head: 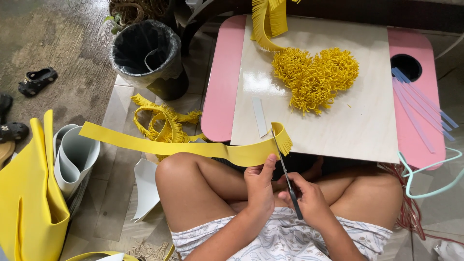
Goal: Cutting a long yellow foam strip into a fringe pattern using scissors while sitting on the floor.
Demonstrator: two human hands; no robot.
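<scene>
Your left hand [259,186] pinches the yellow foam strip [183,145] taut over your knees, its end raised so the scissors [285,171], clamped in your right hand [309,198], meet its edge squarely (fringe already shows there).

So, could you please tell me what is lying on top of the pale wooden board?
On the wooden board lie a fringed yellow heart and a small white strip. What the heart covers cannot be seen.

Fringed heap [315,78] on board [367,130] — bin [145,50] left, sticks [418,108] right.
</scene>
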